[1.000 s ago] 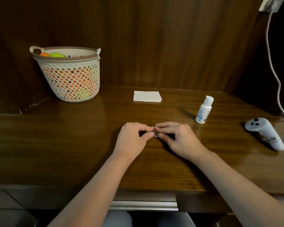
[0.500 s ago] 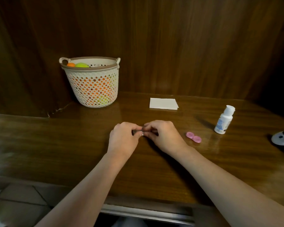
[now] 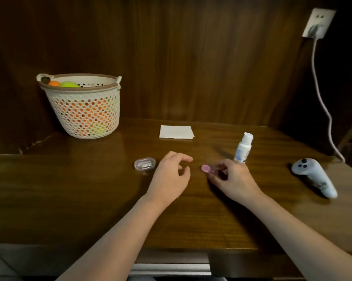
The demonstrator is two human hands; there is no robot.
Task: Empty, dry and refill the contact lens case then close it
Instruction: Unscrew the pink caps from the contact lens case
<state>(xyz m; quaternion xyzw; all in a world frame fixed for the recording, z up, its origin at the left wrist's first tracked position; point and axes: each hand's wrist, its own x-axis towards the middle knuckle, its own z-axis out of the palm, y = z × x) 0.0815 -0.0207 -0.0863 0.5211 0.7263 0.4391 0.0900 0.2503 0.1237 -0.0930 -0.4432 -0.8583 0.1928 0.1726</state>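
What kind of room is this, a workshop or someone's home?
Probably a home: a polished wooden desk set against wood panelling, a basket of fruit, and a wall socket with a charger cable plugged in.

Both forearms are bare from the lower frame edge up to the wrists; no sleeve cuff shows anywhere along them. The left hand [image 3: 171,175] and the right hand [image 3: 235,180] wear no gloves. No ring, watch or band can be made out on either wrist or on the fingers, though the dim light and slight blur leave small details uncertain.
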